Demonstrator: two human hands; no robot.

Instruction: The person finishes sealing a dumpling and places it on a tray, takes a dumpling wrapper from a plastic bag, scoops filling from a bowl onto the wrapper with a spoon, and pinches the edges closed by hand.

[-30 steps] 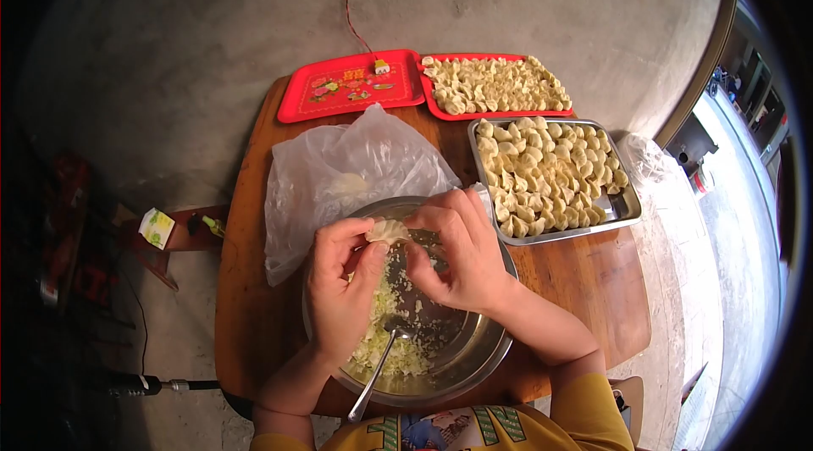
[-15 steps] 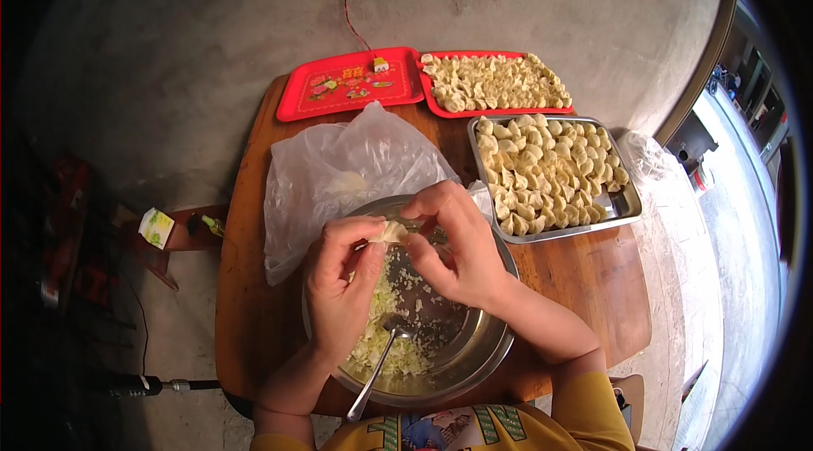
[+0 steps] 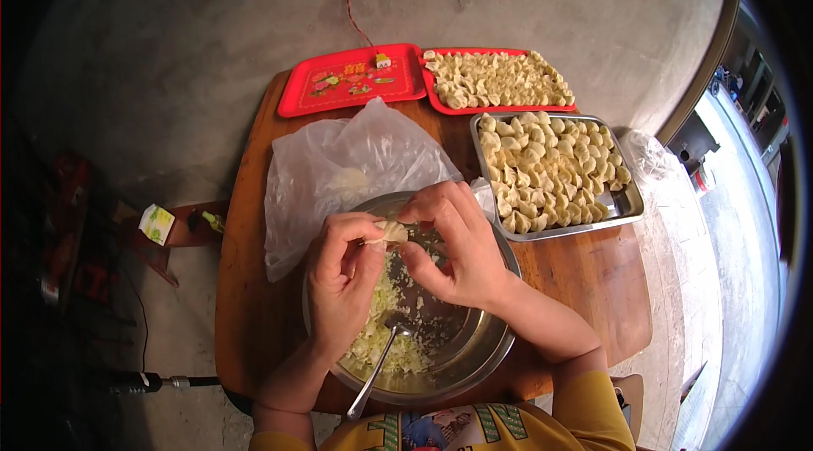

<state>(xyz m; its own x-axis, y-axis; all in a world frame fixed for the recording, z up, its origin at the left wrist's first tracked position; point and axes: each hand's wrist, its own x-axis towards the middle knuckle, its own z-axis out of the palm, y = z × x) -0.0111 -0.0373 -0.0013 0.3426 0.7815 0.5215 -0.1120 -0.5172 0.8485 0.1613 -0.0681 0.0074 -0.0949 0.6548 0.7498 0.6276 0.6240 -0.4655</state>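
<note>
Over the steel bowl [image 3: 495, 349], a pale dumpling [image 3: 392, 232] is pinched at its left end between the thumb and fingers of my left hand [image 3: 343, 273]. My right hand [image 3: 457, 252] is at the dumpling's right end, with a gap between its thumb and forefinger. Whether those fingertips touch the dough, I cannot tell. Chopped pale-green filling [image 3: 385, 354] lies in the bowl beneath. A metal spoon [image 3: 377, 370] rests in the filling, its handle leaning over the near rim. Behind the bowl, a clear plastic bag [image 3: 356, 150] has a pale round shape showing in it.
A steel tray [image 3: 627, 205] of dumplings stands to the right on the wooden table [image 3: 584, 282]. Farther back is a red tray [image 3: 440, 108] full of dumplings, beside a patterned red tray [image 3: 309, 95] with a small yellow-and-white item [image 3: 383, 60] at a cord's end.
My right thumb has shifted slightly down, away from the dumpling, widening the gap to the forefinger. My left hand keeps its pinch on the dumpling. The view has shifted slightly.
</note>
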